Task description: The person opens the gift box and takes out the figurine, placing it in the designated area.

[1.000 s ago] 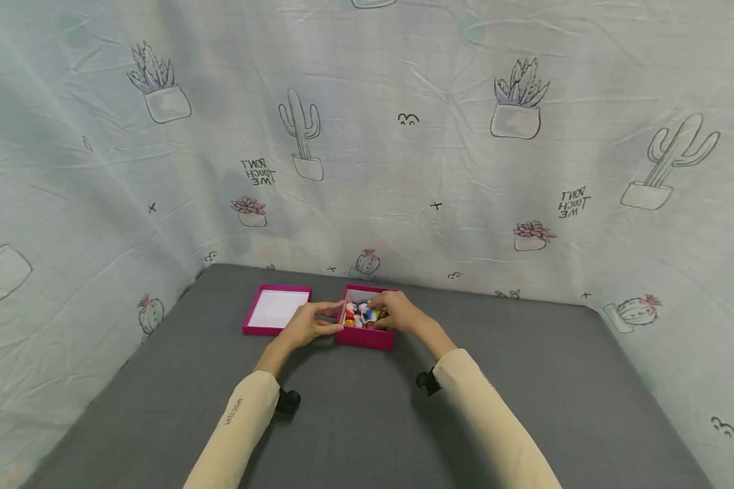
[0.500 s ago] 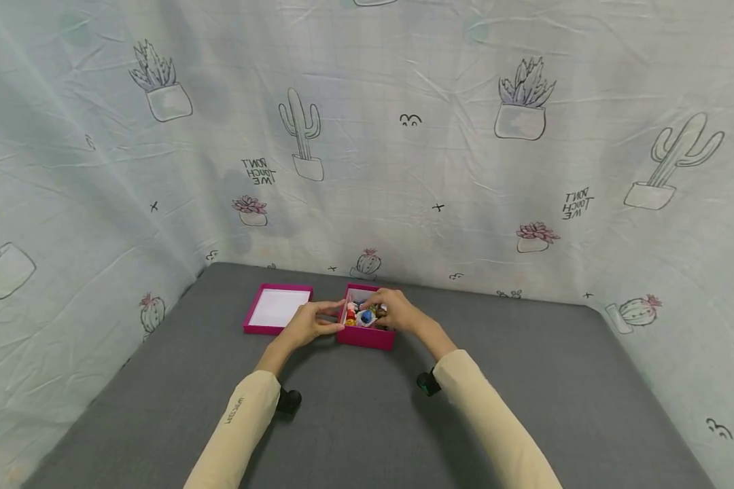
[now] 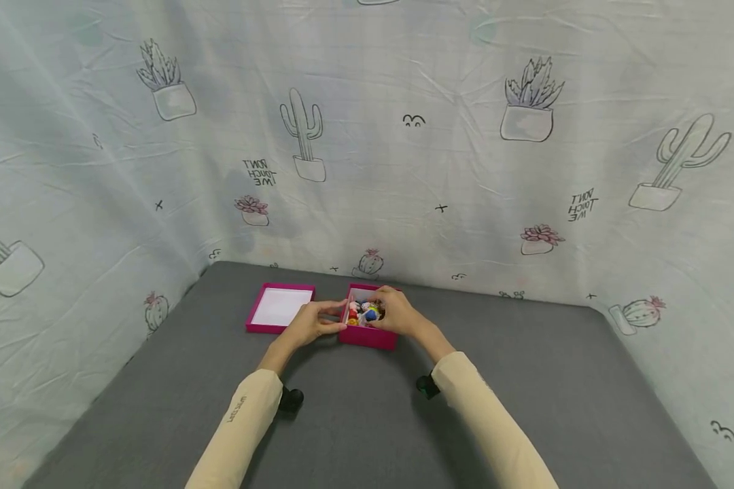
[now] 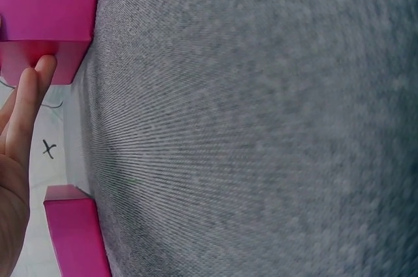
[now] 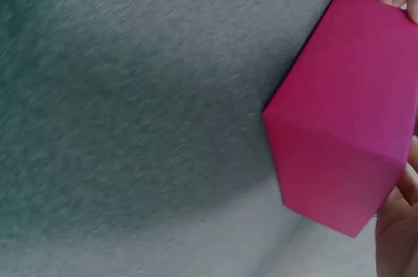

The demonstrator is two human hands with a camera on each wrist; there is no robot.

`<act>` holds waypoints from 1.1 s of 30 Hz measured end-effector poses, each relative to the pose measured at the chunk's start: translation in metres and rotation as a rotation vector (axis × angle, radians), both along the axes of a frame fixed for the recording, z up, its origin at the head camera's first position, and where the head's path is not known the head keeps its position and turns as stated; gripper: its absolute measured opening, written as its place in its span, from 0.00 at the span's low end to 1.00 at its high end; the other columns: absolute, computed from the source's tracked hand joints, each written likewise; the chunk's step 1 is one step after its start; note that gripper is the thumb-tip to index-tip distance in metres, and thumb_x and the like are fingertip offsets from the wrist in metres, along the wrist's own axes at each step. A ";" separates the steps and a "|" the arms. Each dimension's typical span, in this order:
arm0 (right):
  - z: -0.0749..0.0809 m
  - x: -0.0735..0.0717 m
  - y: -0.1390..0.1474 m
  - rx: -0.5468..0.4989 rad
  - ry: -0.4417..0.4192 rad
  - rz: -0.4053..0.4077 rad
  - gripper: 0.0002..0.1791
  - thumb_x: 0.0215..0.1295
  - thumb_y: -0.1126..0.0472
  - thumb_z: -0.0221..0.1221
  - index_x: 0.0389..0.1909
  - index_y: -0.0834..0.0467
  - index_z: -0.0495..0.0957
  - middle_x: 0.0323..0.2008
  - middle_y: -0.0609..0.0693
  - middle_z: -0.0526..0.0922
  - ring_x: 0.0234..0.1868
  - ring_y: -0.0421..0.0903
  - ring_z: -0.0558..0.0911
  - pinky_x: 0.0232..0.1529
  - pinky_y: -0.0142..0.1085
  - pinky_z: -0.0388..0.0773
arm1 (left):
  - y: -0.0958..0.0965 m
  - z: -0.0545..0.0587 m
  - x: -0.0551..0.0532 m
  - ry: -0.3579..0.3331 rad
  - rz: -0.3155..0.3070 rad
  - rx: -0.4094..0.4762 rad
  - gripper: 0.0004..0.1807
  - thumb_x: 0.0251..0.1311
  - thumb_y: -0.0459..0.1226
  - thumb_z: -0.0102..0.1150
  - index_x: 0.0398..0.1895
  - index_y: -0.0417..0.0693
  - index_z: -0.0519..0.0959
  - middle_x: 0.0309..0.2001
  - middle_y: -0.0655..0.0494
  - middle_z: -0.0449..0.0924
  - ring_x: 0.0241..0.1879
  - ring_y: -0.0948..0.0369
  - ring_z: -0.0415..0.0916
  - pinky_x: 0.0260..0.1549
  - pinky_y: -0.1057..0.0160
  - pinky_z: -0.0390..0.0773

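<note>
In the head view an open magenta box (image 3: 367, 337) stands on the grey table, holding several small colourful toy figures (image 3: 355, 312). One figure shows blue and yellow (image 3: 372, 314) near the right hand. My left hand (image 3: 308, 323) is at the box's left side; straight fingers touch the wall in the left wrist view, the thumb near the front corner. My right hand (image 3: 399, 314) reaches over the box's right side, thumb and fingers arched down among the figures. The fingertips are partly hidden, so I cannot tell whether they pinch anything.
The magenta lid (image 3: 281, 307), white inside, lies upturned to the left of the box, just behind the left hand. A pale cloth (image 3: 367, 170) with cactus drawings hangs behind the grey table (image 3: 367, 414) and along its sides.
The blue figure shows a different side and has shifted slightly among the others. My right fingers have moved a little within the box. My left hand keeps its place at the wall.
</note>
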State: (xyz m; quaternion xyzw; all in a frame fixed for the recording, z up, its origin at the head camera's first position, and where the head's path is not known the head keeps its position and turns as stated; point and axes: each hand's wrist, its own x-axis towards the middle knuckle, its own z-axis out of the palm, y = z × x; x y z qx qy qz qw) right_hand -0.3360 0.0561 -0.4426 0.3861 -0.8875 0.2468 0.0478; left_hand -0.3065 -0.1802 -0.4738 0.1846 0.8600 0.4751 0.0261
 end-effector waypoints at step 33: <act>0.028 0.029 0.074 -0.320 -0.397 -0.077 0.32 0.53 0.65 0.70 0.61 0.62 0.74 0.58 0.58 0.77 0.50 0.52 0.82 0.48 0.41 0.81 | 0.022 0.016 0.050 0.022 0.058 -0.058 0.31 0.54 0.35 0.69 0.62 0.38 0.73 0.48 0.36 0.80 0.42 0.47 0.82 0.41 0.52 0.82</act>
